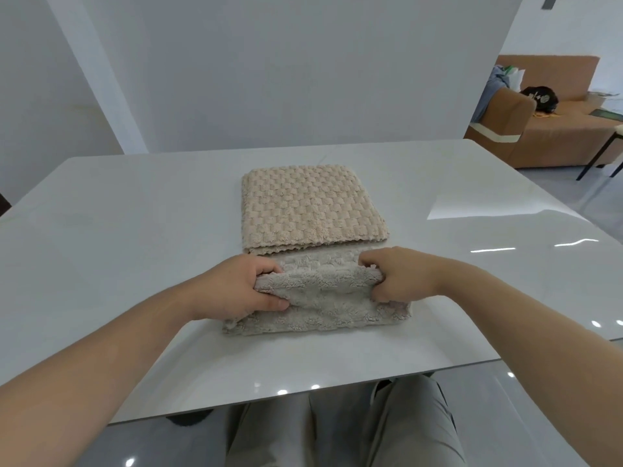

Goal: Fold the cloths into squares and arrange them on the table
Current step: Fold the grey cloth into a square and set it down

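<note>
A beige waffle-textured cloth (310, 207) lies folded into a square at the middle of the white table (135, 230). Directly in front of it lies a greyer fleecy cloth (320, 305), partly folded, its upper layer lifted off the table. My left hand (242, 288) grips the left end of that raised layer, thumb underneath. My right hand (401, 274) grips the right end the same way. The far edge of the grey cloth touches the near edge of the beige square.
The table's front edge (303, 392) runs just above my knees. A white wall panel (286, 79) stands behind the table. A brown sofa (546, 129) with bags on it sits at the far right, past a dark table leg (596, 156).
</note>
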### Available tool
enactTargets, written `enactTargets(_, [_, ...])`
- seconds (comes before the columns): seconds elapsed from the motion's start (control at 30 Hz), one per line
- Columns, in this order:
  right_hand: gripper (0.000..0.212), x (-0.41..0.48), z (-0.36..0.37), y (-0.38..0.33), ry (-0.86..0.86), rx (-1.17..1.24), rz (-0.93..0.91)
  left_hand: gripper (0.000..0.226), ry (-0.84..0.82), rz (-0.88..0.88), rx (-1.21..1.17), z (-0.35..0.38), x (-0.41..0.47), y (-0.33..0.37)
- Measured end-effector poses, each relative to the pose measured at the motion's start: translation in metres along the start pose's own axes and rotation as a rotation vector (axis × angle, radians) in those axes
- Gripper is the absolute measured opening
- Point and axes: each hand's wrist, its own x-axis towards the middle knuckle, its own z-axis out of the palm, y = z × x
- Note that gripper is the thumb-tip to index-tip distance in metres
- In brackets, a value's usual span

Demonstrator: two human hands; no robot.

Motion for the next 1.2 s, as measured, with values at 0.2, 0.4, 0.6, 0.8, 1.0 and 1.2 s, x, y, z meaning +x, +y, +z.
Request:
enactTargets(0.2, [0.032, -0.001, -0.005, 0.009, -0.117, 0.248, 0.021, 0.027, -0.017, 0.019, -0.189, 0.004, -0.005, -0.007])
enactTargets(0.4, [0.036, 0.002, -0.012, 0.024, -0.033, 0.433, -0.009, 0.016, 0.224, -0.02, -0.247, 0.005, 0.0, -0.022])
enactTargets(0.6, [0.043, 0.016, -0.007, 0.031, 0.087, 0.526, 0.059, 0.028, 0.29, -0.06, -0.287, -0.003, 0.005, -0.03])
enactTargets(0.8, [0.019, 0.034, 0.002, 0.037, 0.218, 0.614, 0.14, 0.02, 0.431, -0.127, -0.207, -0.007, 0.009, -0.038])
enactTargets(1.0, [0.023, 0.039, 0.006, 0.036, 0.273, 0.467, 0.184, 0.031, 0.392, -0.176, -0.057, -0.009, 0.012, -0.052])
enactTargets(1.2, [0.021, 0.039, 0.006, 0.037, 0.267, 0.395, 0.21, 0.017, 0.447, -0.16, 0.096, -0.007, 0.015, -0.051])
